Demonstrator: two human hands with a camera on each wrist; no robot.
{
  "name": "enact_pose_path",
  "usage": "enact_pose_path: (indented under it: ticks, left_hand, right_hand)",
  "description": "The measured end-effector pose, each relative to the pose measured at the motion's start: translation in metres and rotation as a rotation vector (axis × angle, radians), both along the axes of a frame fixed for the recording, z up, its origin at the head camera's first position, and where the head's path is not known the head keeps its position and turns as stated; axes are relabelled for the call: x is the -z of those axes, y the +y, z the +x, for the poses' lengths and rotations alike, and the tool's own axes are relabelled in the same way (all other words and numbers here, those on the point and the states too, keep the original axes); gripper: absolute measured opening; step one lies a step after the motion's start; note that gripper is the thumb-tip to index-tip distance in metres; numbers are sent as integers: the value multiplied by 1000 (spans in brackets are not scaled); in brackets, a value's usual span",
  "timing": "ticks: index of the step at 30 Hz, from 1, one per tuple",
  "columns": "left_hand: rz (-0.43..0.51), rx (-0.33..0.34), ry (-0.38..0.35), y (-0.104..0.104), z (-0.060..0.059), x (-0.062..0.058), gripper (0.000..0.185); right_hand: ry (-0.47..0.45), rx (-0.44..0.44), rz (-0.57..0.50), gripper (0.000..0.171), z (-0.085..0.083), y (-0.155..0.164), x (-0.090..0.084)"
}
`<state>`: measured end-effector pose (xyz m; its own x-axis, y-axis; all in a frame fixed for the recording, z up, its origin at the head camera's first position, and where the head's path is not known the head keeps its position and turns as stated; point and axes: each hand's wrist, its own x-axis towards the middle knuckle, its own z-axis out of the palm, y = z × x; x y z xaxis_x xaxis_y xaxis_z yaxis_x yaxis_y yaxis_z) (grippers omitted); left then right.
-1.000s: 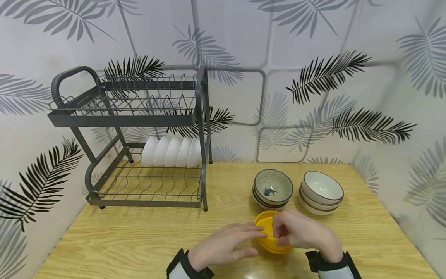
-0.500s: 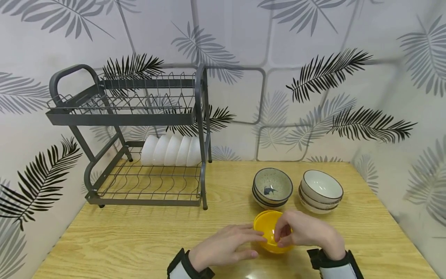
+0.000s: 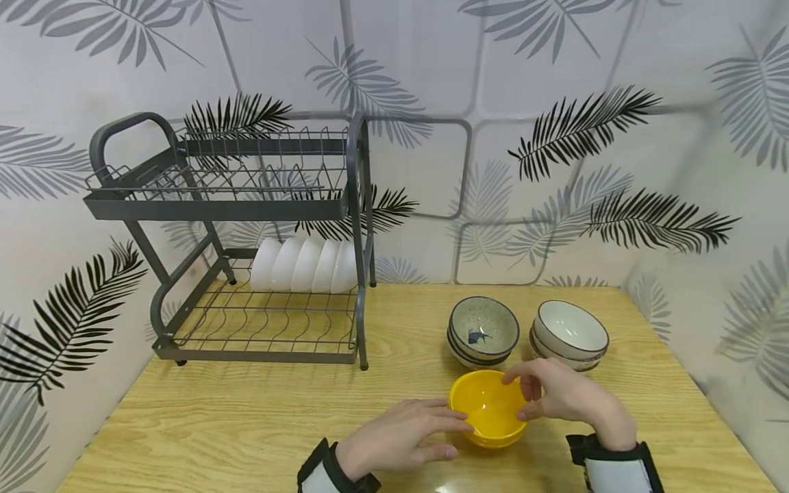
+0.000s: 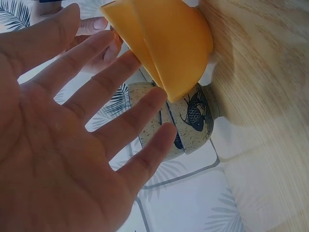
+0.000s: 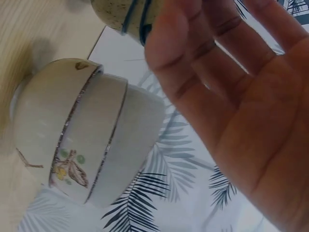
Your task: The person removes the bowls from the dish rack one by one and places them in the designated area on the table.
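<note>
Two yellow bowls (image 3: pixel 488 405) sit nested on the wooden table in front of me, the upper one's rim slightly uneven against the lower in the left wrist view. My left hand (image 3: pixel 403 433) has its fingers straight, with the tips right at the left side of the yellow rims. At the right side of the bowls is my right hand (image 3: pixel 570 397), its fingers loosely bent and the thumb apart, with nothing between them. Behind stands a stack of speckled bowls (image 3: pixel 483 325) with a dark fish motif. White, brown-rimmed bowls (image 5: pixel 58 121) are stacked beyond my right hand.
A dark grey two-tier dish rack (image 3: pixel 253 357) occupies the left back of the table (image 3: pixel 234 424). Several white bowls (image 3: pixel 305 266) stand on edge in its lower tier. Leaf-patterned wall covering (image 3: pixel 419 171) rises behind everything.
The upper yellow bowl has gone from tilted to settled in the lower one. My right hand has moved from inside the bowl out to its right rim. The left hand has stayed nearly still.
</note>
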<state>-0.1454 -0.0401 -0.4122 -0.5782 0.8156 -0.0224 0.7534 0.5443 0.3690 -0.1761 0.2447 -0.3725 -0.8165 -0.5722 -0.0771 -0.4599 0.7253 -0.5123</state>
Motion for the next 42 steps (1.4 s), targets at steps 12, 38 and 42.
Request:
enact_pose_path:
  ticks: [12,38,42]
  left_hand:
    - [-13,8,-29,-1,-1,-1,44]
    - [189,-103,-88,-20,-11,-3,45]
    - [293,-176,-123,-33,-16,-6,47]
  right_hand:
    - [-108,27,-2,43,-7,3,9]
    - [203,-54,-151,39,-5,-16,2]
    - [260,-71,-184,36,-4,-19,4]
